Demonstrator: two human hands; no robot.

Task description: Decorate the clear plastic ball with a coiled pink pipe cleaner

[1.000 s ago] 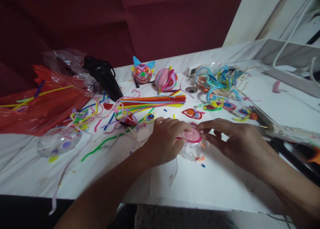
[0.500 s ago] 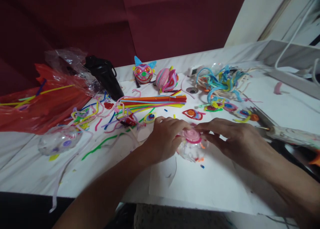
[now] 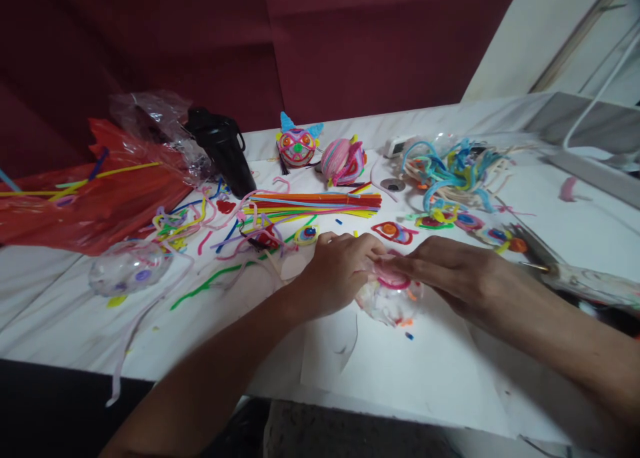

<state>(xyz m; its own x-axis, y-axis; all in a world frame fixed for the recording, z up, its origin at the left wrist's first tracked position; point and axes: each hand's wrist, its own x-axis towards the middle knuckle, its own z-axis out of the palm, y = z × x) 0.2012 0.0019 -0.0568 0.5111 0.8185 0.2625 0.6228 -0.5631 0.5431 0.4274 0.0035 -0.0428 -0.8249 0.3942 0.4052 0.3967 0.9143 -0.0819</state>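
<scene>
"Where's the coil [image 3: 391,278]?"

"On top of the ball [image 3: 390,308], under both hands. The left hand [image 3: 345,268] pinches its edge, fingers narrow. The right hand [image 3: 455,266] lays fingers across it; I can't tell if it grips."

"What might go wrong?"

"The ball looks round and slick, so lopsided pressing could roll it and slide the coil off, or unwind it."

"Anything in the way?"

"The red eye [image 3: 394,233] lies just beyond the fingers. That tool [image 3: 590,281] sits by the right forearm, easily knocked. The stems [image 3: 315,203] are farther back."
</scene>
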